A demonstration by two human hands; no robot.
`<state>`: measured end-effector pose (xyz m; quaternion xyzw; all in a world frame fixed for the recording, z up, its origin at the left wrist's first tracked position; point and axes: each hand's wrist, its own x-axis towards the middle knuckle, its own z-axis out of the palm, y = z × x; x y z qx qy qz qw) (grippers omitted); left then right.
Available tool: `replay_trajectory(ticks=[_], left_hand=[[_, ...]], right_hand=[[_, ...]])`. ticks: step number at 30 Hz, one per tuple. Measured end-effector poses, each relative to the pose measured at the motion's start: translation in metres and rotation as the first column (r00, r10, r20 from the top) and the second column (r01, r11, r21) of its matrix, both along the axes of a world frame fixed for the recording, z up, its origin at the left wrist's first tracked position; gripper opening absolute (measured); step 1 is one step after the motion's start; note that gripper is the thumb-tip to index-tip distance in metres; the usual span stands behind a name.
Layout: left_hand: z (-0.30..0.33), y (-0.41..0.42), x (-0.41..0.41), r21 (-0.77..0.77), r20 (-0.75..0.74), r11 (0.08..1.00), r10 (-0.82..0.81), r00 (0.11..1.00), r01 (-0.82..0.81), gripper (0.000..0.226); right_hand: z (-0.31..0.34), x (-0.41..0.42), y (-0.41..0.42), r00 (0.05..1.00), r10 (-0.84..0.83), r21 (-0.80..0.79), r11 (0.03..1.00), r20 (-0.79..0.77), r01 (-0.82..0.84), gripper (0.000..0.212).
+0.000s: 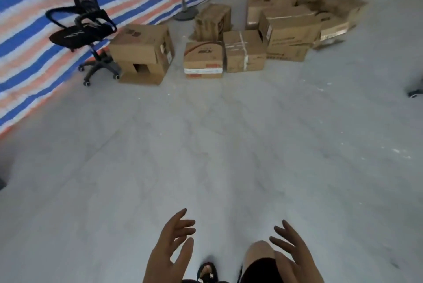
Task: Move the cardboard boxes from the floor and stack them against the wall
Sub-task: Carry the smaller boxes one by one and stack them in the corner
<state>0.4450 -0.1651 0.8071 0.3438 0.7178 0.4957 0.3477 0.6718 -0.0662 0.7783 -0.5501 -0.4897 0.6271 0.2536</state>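
Observation:
Several brown cardboard boxes sit on the grey floor at the far side. A two-box stack (143, 54) stands by the striped tarp wall (34, 37). To its right lie a red-printed box (203, 59), a taped box (245, 51) and a jumbled pile (290, 24). My left hand (170, 248) and my right hand (291, 253) hang at the bottom of the view, fingers spread, holding nothing, far from the boxes.
A black office chair (83, 24) stands against the tarp left of the stack. A fan stand base (185, 13) sits behind the boxes. A dark wheeled object (415, 90) pokes in at the right edge. My sandalled foot (207, 272) is below.

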Motion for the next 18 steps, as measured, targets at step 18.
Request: replay_trajectory(ticks=[18], left_hand=[[0.021,0.415,0.034,0.01,-0.001,0.994,-0.113,0.994,0.113,0.043]], right_hand=[[0.042,0.026,0.38,0.993,-0.102,0.303,0.95,0.056,0.08,0.049]])
